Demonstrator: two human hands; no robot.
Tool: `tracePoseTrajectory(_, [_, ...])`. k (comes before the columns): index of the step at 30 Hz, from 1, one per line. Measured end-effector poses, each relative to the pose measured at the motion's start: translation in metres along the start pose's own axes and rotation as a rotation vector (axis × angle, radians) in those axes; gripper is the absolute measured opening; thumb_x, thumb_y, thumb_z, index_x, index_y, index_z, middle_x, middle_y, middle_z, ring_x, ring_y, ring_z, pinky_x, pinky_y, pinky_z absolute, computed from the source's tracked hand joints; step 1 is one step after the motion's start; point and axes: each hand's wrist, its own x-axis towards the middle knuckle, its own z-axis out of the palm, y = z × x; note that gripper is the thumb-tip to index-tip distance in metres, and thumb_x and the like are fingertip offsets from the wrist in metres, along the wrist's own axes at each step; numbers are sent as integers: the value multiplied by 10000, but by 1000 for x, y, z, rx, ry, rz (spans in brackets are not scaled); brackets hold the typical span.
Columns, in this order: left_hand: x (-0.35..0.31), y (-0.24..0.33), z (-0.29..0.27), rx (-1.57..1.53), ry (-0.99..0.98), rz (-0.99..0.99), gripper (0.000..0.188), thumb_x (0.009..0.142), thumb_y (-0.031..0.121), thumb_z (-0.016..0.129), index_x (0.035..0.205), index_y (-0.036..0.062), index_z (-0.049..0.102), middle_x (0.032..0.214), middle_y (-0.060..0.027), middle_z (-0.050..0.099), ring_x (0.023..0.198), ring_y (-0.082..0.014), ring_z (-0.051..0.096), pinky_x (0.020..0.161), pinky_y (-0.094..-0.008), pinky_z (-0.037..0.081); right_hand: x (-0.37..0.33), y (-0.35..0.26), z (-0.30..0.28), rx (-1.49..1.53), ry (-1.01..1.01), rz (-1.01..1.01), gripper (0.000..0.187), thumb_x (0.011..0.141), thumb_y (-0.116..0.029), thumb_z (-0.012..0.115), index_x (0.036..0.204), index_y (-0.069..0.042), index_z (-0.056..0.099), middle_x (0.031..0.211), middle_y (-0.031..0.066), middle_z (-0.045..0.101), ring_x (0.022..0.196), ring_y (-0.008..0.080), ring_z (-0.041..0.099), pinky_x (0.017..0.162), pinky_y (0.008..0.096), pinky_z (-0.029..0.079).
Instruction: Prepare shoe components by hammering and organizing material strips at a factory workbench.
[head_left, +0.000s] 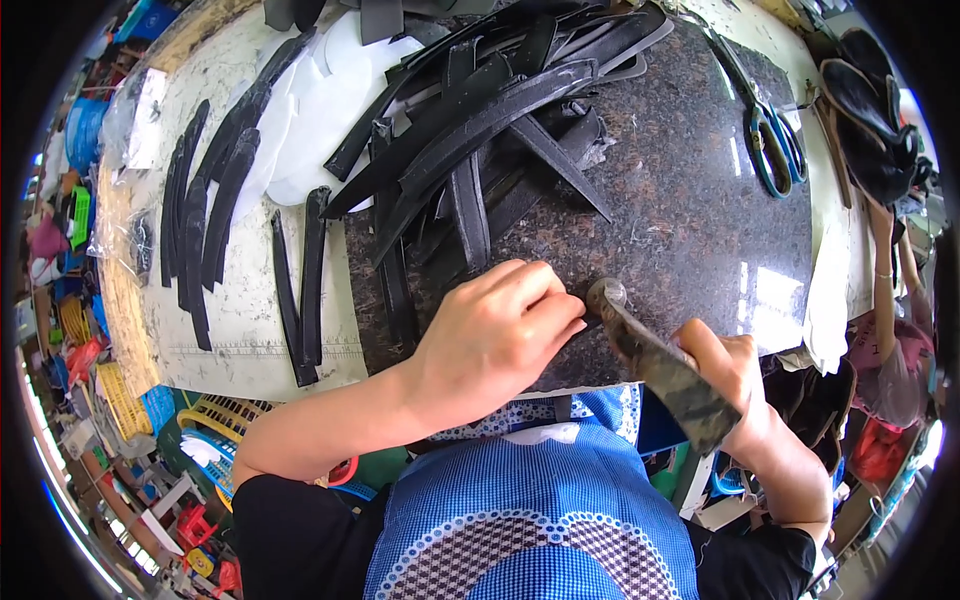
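Observation:
My right hand [728, 375] is closed round a hammer, its handle mostly hidden in the fist. The worn metal hammer head [655, 360] has a round face at one end and a broad, flat flare at the other. That round face is close to the fingertips of my left hand [505, 325]. The left fingers are curled down at the near edge of the dark stone slab [680, 215], pinching a dark piece that is mostly hidden under them. A heap of black strips [490, 110] with folded edges lies just beyond, on the slab.
Blue-handled scissors [772, 150] lie at the slab's right. More black strips [215, 185] and white sheets [300, 120] are on the pale tabletop to the left. Black shoe-like pieces [865, 120] stand at far right, with another person's arm [884, 270] below them. A yellow basket [222, 415] is under the table.

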Motion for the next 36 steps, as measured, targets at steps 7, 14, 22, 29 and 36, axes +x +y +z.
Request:
tracePoseTrajectory(7, [-4,-2,-3,-2,22,67,131,762,15,786,868,5,710,813,-56,643,690,-224,654,601,-333,544,-8,-1,-2,-72,59,13,137,796,-35,652,874,-52,541,594,66,542,478,262,604,456,379,473])
tracePoseTrajectory(14, [16,-6,6,121,27,127,149,774,-2,771,905,-7,700,812,-67,622,710,-227,663,615,-334,561,1,7,-5,164,323,162,95,922,-54,641,840,-20,608,643,39,575,526,157,575,476,329,402])
tracePoseTrajectory(22, [11,0,-10,-4,-129,24,297,785,18,769,1068,-35,697,962,-101,591,860,-254,626,742,-359,544,-1,14,7,210,270,107,66,946,-64,646,928,-2,634,716,68,625,555,182,598,499,321,440])
tracePoseTrajectory(29, [-2,-1,-8,86,-75,33,259,796,37,766,1035,-30,693,943,-93,585,856,-246,623,730,-343,540,5,11,5,135,118,12,84,860,-13,660,847,-24,578,785,151,625,604,301,646,502,383,471])
tracePoseTrajectory(36, [-12,4,-22,61,-156,1,320,790,44,769,1090,-25,681,981,-100,578,889,-261,611,769,-358,539,5,6,16,149,205,41,51,956,-49,599,908,-33,605,657,16,547,568,154,574,455,310,422])
